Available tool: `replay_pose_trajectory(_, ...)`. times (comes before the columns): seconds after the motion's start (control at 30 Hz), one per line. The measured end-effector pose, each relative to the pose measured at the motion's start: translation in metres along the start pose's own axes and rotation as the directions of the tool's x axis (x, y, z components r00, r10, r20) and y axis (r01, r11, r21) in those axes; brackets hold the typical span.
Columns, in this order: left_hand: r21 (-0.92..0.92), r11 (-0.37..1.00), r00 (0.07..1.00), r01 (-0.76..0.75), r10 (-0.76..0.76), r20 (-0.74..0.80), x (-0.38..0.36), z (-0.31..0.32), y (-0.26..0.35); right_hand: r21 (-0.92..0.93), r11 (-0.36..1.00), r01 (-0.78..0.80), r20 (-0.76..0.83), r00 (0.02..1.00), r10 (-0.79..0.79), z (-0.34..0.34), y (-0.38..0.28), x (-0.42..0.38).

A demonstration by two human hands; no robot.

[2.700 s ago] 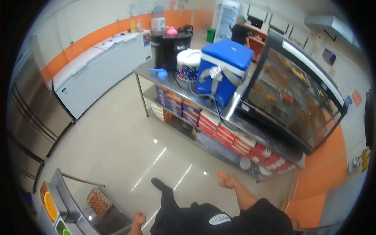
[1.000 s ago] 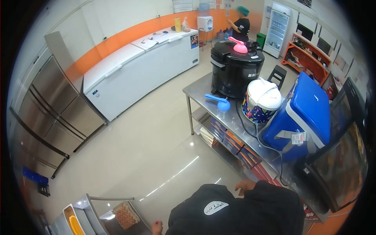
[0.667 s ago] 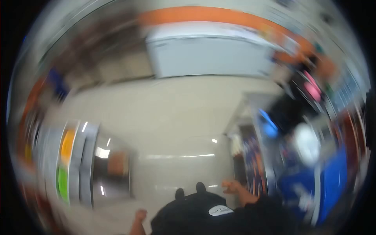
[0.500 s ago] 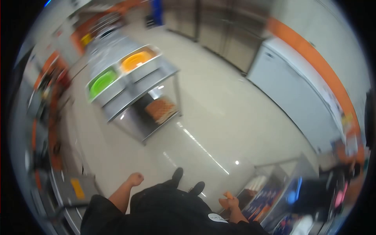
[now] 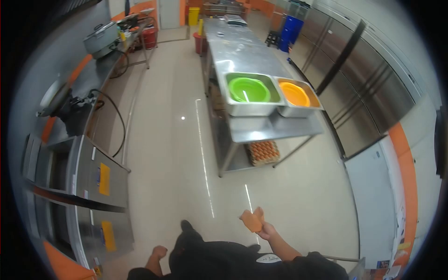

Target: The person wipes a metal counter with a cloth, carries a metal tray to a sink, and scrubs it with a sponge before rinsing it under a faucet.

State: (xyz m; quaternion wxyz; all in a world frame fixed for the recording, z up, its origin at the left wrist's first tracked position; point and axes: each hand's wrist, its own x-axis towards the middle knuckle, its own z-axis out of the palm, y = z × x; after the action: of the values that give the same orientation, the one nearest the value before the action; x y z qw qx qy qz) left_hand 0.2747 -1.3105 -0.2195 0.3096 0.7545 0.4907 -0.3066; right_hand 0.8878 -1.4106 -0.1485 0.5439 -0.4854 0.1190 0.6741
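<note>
My right hand point(image 5: 266, 230) is closed around an orange-brown folded piece point(image 5: 253, 220), held out low in front of my body above the floor. What the piece is made of cannot be told. My left hand point(image 5: 159, 252) hangs low at my left side, its fingers curled in, with nothing visible in it. Ahead stands a steel table point(image 5: 252, 53). On its near end a green basin point(image 5: 248, 89) and an orange basin point(image 5: 294, 94) sit in two steel pans.
Egg trays point(image 5: 264, 153) lie on the table's lower shelf. Steel ovens point(image 5: 101, 186) stand at the left, beyond them a counter with a large pot point(image 5: 101, 40). Steel refrigerators point(image 5: 359, 79) and a white freezer point(image 5: 377, 196) line the right. A blue bin point(image 5: 290, 33) stands farther back.
The view has swung left and levelled, so the table now shows right of centre and the left-hand ovens are in view. My right hand, with the orange-brown piece, is held farther forward.
</note>
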Motion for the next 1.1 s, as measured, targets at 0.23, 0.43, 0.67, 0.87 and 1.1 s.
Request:
replay_pose_trajectory(0.23, -0.511, 0.839, 0.972, 0.19, -0.235, -0.024, 0.033, -0.095, -0.079, 0.195, 0.969, -0.153, 0.387, 0.92, 0.068, 0.312, -0.008, 0.095)
replay_pose_trajectory(0.43, -0.842, 0.517, 0.936, 0.152, -0.349, -0.046, 0.147, -0.248, -0.122, 0.105, 0.993, -0.052, 0.44, 0.898, 0.0, 0.473, -0.089, 0.194)
replay_pose_trajectory(0.67, -0.886, 0.29, 0.863, 0.362, -0.463, 0.201, 0.232, -0.404, -0.199, 0.46, 0.807, -0.37, 0.289, 0.922, 0.258, 0.557, -0.218, 0.511)
replay_pose_trajectory(0.87, -0.83, 0.348, 0.876, 0.436, -0.375, 0.303, 0.268, -0.468, -0.256, 0.319, 0.942, 0.106, 0.42, 0.875, -0.241, 0.866, -0.513, 0.514)
replay_pose_trajectory(1.1, -0.603, 0.742, 0.956, 0.293, -0.245, 0.163, 0.462, -0.67, -0.283, 0.177, 0.078, 0.981, 0.117, 0.058, -0.991, 1.101, -0.762, 0.488)
